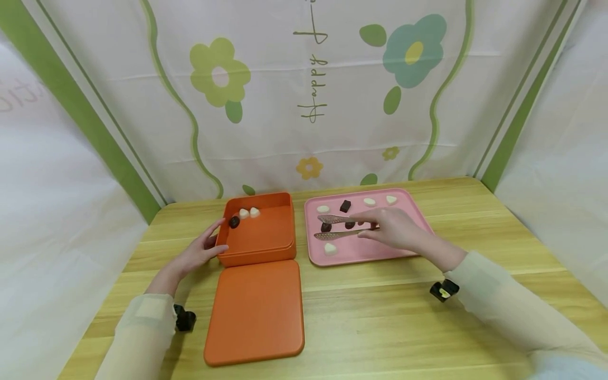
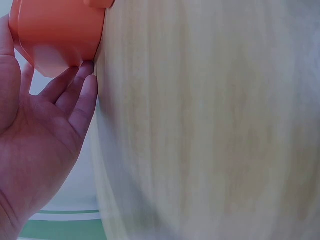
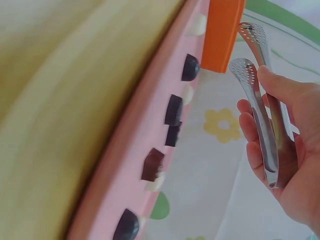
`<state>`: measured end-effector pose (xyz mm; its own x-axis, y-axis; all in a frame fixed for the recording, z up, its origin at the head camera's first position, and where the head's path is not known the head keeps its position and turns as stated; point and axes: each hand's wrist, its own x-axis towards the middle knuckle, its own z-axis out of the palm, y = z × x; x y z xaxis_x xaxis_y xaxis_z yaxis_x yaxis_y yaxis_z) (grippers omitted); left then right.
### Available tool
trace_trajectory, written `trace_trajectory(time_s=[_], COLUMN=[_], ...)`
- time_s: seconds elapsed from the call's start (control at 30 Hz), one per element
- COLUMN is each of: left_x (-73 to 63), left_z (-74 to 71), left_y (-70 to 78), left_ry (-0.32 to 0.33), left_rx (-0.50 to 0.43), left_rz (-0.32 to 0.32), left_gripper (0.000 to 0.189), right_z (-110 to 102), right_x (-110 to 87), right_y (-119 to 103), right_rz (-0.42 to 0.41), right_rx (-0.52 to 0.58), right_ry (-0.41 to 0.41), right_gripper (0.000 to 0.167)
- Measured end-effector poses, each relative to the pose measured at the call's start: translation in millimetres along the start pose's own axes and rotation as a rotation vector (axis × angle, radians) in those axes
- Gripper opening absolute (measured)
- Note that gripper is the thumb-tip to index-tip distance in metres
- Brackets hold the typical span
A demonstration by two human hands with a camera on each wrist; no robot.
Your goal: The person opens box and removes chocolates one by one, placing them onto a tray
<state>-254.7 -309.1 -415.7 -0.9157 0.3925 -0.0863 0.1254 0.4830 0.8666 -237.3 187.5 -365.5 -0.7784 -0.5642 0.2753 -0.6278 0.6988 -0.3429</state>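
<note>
My left hand [image 1: 199, 253] rests against the left side of an orange box [image 1: 258, 257], fingers fairly straight along its wall. Inside the box, at the back left, lie a dark, chocolate-like piece [image 1: 234, 222] and two white pieces [image 1: 249, 212]. My right hand [image 1: 394, 227] holds metal tongs [image 3: 261, 120] with perforated tips, the two arms spread apart. In the head view the tongs overlie a pink tray [image 1: 370, 253], their tips on either side of a round dark piece [image 1: 325, 227]. Nothing shows gripped between the tips.
In front of the box an orange lid [image 1: 256, 316] lies flat on the wooden table [image 1: 370, 316]. Several dark and white pieces, among them a dark block [image 1: 345, 206] and a white heart [image 1: 330, 248], are spread over the tray. A printed curtain [image 1: 275, 132] hangs behind.
</note>
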Motion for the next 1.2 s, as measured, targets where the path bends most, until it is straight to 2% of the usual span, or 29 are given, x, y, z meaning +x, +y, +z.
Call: trace_trajectory(time_s=[0.3, 0.5, 0.8, 0.97, 1.2], left_x=[-0.4, -0.1, -0.6, -1.3, 0.0], left_z=[0.5, 0.8, 0.6, 0.1, -0.5], left_y=[1.8, 0.2, -2.3, -1.5, -1.4], left_ry=[0.008, 0.004, -0.004, -0.004, -0.002], left_rx=[0.011, 0.004, -0.019, -0.011, 0.000], left_rz=[-0.014, -0.007, 0.014, 0.014, 0.017], left_gripper=[0.077, 0.077, 0.077, 0.076, 0.077], right_z=[-8.6, -10.0, -4.7, 4.5, 16.8], right_x=[25.8, 47.2, 82.1, 100.0, 124.7], right_y=[-15.7, -25.4, -34.2, -40.6, -50.0], right_rz=[-0.037, -0.077, 0.004, -0.002, -0.017], right_rx=[-0.020, -0.001, 0.105, 0.111, 0.103], right_ry=[0.001, -0.037, -0.127, -0.109, -0.140], right_gripper=[0.047, 0.052, 0.047, 0.048, 0.048])
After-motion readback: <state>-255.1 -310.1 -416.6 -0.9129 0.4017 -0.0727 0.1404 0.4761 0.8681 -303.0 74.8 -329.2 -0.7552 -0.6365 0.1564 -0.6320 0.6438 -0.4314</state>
